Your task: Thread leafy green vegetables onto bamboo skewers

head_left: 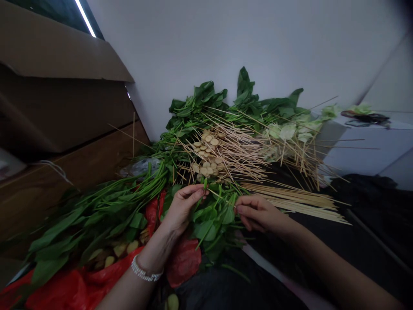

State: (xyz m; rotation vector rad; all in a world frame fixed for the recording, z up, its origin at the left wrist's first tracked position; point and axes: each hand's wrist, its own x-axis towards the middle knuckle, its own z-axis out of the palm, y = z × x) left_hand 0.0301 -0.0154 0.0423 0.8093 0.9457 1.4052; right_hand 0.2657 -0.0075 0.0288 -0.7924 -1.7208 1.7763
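My left hand [187, 202], a beaded bracelet on its wrist, pinches a leafy green's stem [205, 182]. A thin bamboo skewer [219, 196] runs from those fingertips across to my right hand [258, 213], whose thumb and fingers are closed on its other end. I cannot tell whether the skewer's tip passes through the stem. Just below and between both hands lie loose leafy greens [206, 224]. Beyond the fingers are skewered round pale slices [208, 168], and right of them a bundle of bare skewers [300, 200].
Long-stemmed greens [97, 211] spread at left over a red plastic bag [80, 288] with more slices. Finished-looking skewers of greens [206, 97] and pale cabbage-like leaves [287, 131] stand against the white wall [241, 38]. A cardboard box [58, 103] is at left, black plastic [364, 189] at right.
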